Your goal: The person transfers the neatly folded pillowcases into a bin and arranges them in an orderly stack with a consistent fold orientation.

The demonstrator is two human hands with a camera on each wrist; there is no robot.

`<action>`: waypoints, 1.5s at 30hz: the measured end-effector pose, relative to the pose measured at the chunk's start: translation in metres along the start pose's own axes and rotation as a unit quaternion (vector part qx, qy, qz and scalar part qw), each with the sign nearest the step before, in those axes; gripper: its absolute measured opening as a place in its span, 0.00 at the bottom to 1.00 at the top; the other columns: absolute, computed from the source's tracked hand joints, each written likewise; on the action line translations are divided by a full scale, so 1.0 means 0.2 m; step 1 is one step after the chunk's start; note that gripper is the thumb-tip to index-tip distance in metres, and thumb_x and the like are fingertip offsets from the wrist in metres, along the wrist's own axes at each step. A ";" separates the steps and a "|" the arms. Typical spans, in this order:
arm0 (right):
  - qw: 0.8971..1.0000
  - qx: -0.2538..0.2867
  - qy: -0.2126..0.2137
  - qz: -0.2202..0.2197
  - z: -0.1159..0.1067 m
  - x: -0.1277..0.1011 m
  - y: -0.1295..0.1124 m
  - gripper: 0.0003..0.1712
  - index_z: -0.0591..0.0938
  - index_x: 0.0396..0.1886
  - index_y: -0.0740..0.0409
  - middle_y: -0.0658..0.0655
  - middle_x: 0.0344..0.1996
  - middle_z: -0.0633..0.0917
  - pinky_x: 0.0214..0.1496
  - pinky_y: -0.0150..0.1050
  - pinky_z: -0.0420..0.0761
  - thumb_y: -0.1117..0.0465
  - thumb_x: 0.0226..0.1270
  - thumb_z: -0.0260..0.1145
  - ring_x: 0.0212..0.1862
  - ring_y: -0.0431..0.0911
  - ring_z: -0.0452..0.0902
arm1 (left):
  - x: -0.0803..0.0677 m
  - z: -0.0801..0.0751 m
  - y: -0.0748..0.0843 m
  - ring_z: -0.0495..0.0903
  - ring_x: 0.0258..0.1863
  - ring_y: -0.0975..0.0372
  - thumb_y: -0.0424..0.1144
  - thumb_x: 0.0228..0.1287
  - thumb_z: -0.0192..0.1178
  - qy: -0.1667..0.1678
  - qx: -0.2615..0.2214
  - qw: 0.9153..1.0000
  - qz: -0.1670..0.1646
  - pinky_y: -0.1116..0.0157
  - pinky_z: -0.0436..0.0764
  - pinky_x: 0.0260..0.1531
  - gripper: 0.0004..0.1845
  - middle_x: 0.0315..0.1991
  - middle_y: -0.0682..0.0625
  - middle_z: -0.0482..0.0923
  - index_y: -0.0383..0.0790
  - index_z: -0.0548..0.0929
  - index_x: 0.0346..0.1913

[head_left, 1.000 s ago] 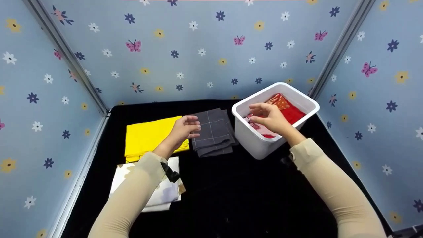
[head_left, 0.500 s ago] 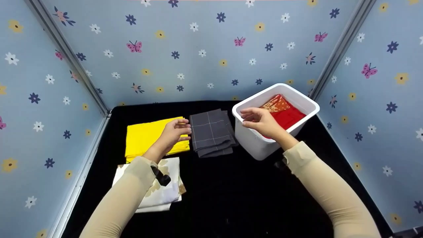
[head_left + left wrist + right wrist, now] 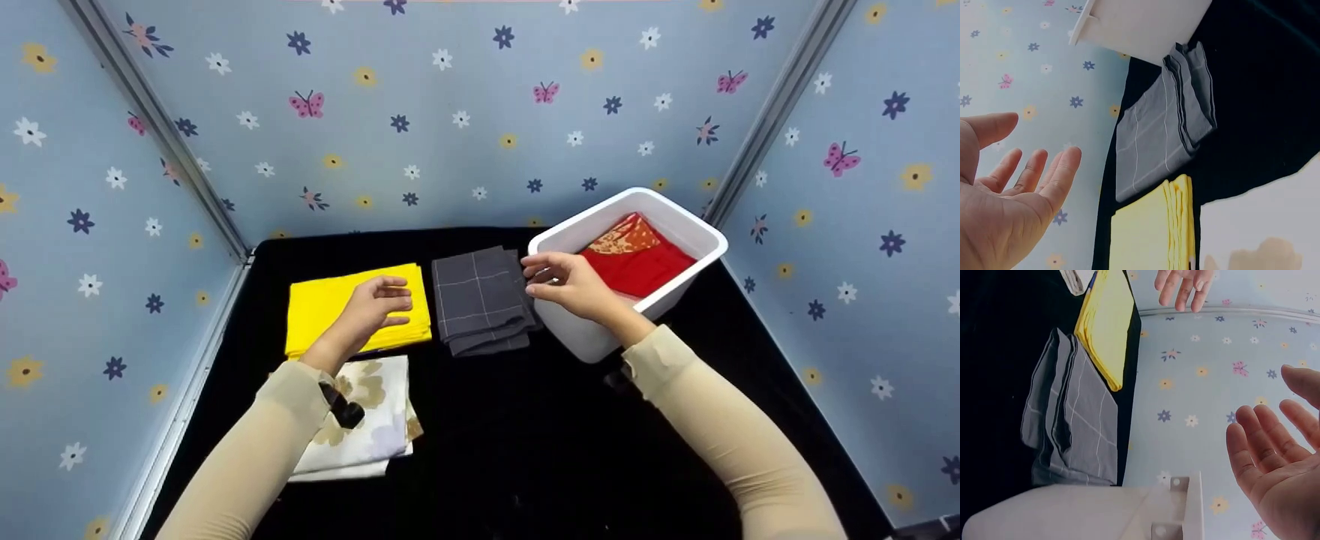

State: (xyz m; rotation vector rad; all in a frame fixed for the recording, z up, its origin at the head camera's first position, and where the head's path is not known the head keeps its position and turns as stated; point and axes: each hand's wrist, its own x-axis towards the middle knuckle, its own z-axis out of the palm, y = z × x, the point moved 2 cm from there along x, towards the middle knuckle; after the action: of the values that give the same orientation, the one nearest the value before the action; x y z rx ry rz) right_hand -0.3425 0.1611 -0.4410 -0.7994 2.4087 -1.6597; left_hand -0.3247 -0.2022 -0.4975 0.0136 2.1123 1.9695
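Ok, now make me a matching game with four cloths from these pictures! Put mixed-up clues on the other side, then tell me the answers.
Cloths:
1. yellow cloth
2. gray cloth
3. white cloth
4. red cloth

Clues:
A. has tan flowers
B. inside the white bin
C. directly left of the gray cloth
D. crossed by thin white lines

Right pairs: 1-C, 2-D, 3-A, 4-B

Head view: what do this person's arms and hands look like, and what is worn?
The left sleeve and right sleeve are long, plain and cream-beige. A black attachment shows at the left wrist. The left hand and right hand are ungloved, with no rings visible on the fingers.
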 end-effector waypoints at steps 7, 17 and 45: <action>1.000 0.000 -0.014 -0.002 0.07 0.01 0.01 0.26 0.82 0.67 0.73 0.73 0.56 0.87 0.54 0.29 0.85 0.72 0.71 0.73 0.58 0.63 0.86 | -0.05 -0.08 -0.02 0.81 0.61 0.55 0.33 0.83 0.58 -0.014 0.025 1.000 -0.003 0.49 0.83 0.71 0.28 0.68 0.36 0.73 0.28 0.66 0.77; 1.000 -0.003 -0.029 0.006 0.17 0.03 0.03 0.25 0.83 0.66 0.69 0.68 0.56 0.89 0.57 0.32 0.85 0.68 0.72 0.75 0.59 0.60 0.87 | -0.11 -0.20 -0.02 0.79 0.67 0.51 0.35 0.82 0.61 -0.031 0.065 0.997 0.005 0.56 0.86 0.67 0.29 0.72 0.35 0.71 0.30 0.66 0.79; 0.999 -0.005 -0.030 0.015 0.40 0.05 0.11 0.28 0.83 0.67 0.69 0.70 0.53 0.89 0.51 0.33 0.84 0.66 0.70 0.77 0.49 0.51 0.88 | -0.20 -0.43 -0.10 0.85 0.61 0.53 0.37 0.79 0.66 -0.060 0.187 0.980 0.028 0.56 0.88 0.63 0.29 0.70 0.32 0.75 0.29 0.72 0.75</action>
State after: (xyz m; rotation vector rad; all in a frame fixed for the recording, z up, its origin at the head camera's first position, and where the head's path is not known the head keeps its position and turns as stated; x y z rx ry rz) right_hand -0.3293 0.0936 -0.4902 -0.7979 2.3777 -1.5918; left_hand -0.2984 -0.2956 -0.5050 0.2561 2.3867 1.5264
